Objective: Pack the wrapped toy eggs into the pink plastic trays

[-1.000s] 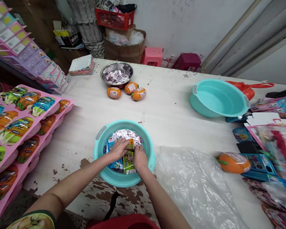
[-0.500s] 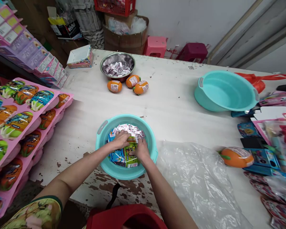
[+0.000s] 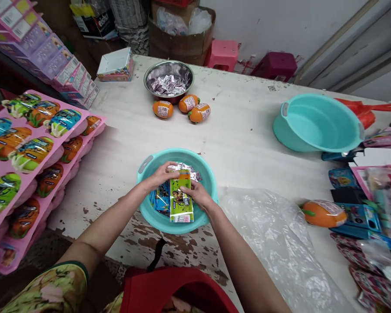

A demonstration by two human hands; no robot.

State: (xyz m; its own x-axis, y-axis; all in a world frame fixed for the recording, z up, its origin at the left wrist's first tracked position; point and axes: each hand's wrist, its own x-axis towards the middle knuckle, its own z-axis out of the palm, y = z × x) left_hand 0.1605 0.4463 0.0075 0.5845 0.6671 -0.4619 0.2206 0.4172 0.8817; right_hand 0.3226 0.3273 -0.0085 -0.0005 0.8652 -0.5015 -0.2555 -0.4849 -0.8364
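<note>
A green packet (image 3: 179,200) with an orange top band is held up over the teal basin (image 3: 143,191) in front of me. My left hand (image 3: 163,174) grips its upper edge, and my right hand (image 3: 198,193) has its fingers closed on the right side. Below it in the basin lie blue packets (image 3: 161,198) on the left and a heap of small silvery-pink sachets (image 3: 195,174) at the back. Whether the green packet is one or a thin stack, I cannot tell.
Behind the basin stand three orange carrot-like capsules (image 3: 163,109) and a metal bowl (image 3: 168,82) of sachets. A second teal basin (image 3: 319,124) is at the right, near a clear plastic sheet (image 3: 267,234). Pink trays (image 3: 65,161) of packaged toys flank the left.
Both hands have lifted the green packet from among the others in the basin, and it now shows its full front. The head view has shifted slightly.
</note>
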